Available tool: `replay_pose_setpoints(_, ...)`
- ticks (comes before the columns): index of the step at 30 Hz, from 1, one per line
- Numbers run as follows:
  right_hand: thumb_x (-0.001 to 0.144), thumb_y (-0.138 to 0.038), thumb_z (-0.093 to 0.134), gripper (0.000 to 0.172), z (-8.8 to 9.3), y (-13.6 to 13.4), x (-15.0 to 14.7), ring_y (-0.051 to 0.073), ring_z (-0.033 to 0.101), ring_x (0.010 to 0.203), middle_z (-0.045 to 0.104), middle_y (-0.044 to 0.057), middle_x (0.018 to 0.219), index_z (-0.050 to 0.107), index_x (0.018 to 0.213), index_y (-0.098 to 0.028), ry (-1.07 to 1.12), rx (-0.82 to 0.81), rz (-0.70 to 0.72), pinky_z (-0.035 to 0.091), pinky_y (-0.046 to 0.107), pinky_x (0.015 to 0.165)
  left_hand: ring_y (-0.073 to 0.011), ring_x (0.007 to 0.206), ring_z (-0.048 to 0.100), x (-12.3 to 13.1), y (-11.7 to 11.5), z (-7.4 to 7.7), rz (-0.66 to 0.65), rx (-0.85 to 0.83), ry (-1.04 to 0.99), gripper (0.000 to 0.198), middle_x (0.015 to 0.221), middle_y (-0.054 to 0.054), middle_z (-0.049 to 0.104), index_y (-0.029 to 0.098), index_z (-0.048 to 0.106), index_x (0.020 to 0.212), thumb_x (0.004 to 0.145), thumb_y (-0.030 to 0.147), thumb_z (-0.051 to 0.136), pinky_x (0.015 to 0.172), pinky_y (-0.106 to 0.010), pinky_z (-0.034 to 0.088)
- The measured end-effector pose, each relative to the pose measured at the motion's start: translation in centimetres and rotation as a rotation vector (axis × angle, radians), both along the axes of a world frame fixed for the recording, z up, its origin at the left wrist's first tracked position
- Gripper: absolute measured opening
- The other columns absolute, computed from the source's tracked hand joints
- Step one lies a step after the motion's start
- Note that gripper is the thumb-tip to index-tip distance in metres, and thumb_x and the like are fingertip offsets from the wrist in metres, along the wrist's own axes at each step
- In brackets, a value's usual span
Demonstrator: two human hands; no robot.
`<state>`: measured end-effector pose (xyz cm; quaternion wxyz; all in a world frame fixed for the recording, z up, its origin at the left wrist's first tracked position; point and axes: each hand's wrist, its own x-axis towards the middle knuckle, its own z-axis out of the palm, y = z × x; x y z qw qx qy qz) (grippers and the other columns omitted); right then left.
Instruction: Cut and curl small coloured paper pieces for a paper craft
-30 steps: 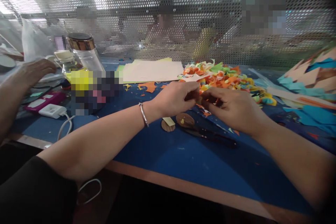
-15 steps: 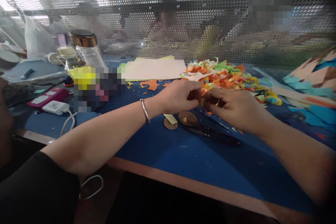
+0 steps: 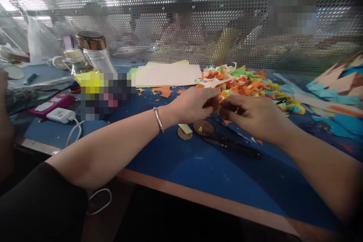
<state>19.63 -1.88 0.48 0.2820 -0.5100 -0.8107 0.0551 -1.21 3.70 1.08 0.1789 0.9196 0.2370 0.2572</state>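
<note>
In the head view, can see a bare left hand (image 3: 195,105) and a bare right hand (image 3: 252,115), with fingertips almost meeting above a dark blue tabletop (image 3: 181,166). Can glimpse a small yellowish piece (image 3: 218,109) between those fingertips, mostly hidden; cannot tell whether pinched or merely touched by either hand. Just behind, can see a heap of curled orange, yellow and green paper scraps (image 3: 244,81); in front, a round brown disc (image 3: 183,135) under a pale yellow strip (image 3: 185,128), and a long dark-handled tool (image 3: 241,149).
</note>
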Motion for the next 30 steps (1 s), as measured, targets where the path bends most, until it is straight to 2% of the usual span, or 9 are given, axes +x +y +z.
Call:
replay_pose_setpoints(11,0.087,-0.040,0.056,0.027,-0.05,0.05,-0.06,0.018,0.065,0.059,0.072,0.004,0.067,0.072,0.079,-0.020,-0.012,0.030,0.022,0.044,0.031,0.058,-0.0111,0.070,0.059,-0.13,0.39,-0.25,-0.080,-0.053,-0.026,0.015,0.080,0.001,0.069,0.018,0.060,0.085,0.082,0.004,0.055,0.070,-0.026,0.044)
replay_pose_setpoints(19,0.090,-0.040,0.055,0.028,0.02,0.09,0.03,0.019,0.067,0.062,0.074,0.005,0.069,0.072,0.082,-0.020,-0.028,-0.005,0.005,0.044,0.031,0.060,-0.0122,0.069,0.056,0.04,0.07,0.07,0.015,0.002,0.011,0.017,0.082,0.000,0.068,0.018,0.060,0.086,0.085,0.003,0.054,0.067,-0.026,0.042)
replay_pose_setpoints(23,0.089,-0.040,0.054,0.028,-0.06,0.09,0.04,0.019,0.067,0.062,0.074,0.005,0.071,0.072,0.081,-0.021,-0.032,0.020,-0.010,0.044,0.031,0.060,-0.0122,0.071,0.057,0.05,-0.13,0.14,0.020,0.025,0.002,0.018,0.084,-0.001,0.069,0.018,0.061,0.084,0.084,0.001,0.053,0.068,-0.026,0.043)
replay_pose_setpoints(30,0.085,-0.036,0.053,0.024,-0.13,-0.04,-0.16,0.016,0.062,0.056,0.072,0.003,0.066,0.069,0.075,-0.022,-0.008,0.102,-0.022,0.041,0.030,0.056,-0.0115,0.072,0.059,0.18,-0.20,-0.05,0.029,-0.080,-0.074,0.017,0.082,-0.001,0.069,0.017,0.062,0.085,0.081,0.003,0.053,0.072,-0.027,0.046)
